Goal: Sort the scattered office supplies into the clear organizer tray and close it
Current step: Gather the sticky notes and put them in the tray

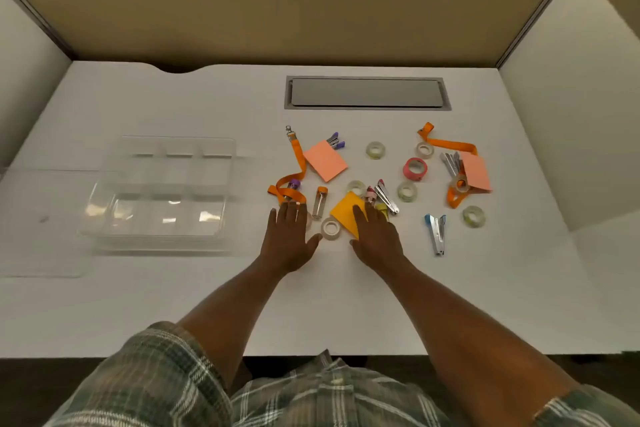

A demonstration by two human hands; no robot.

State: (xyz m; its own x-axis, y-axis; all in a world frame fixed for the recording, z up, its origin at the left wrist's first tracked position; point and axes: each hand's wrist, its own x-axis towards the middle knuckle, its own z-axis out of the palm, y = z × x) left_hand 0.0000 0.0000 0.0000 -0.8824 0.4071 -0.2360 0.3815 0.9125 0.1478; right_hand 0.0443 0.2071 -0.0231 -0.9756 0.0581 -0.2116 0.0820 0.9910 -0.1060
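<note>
Both hands lie flat, fingers spread, holding nothing: the left hand [289, 236] beside a tape roll [330, 228], the right hand [375, 236] on a yellow sticky pad [346, 210]. The clear organizer tray [159, 191] sits open, well left.

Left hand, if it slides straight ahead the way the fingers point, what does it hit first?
Probably the orange lanyard: the left hand lies flat, fingertips already at its looped end, a purple-capped item just beyond.
</note>
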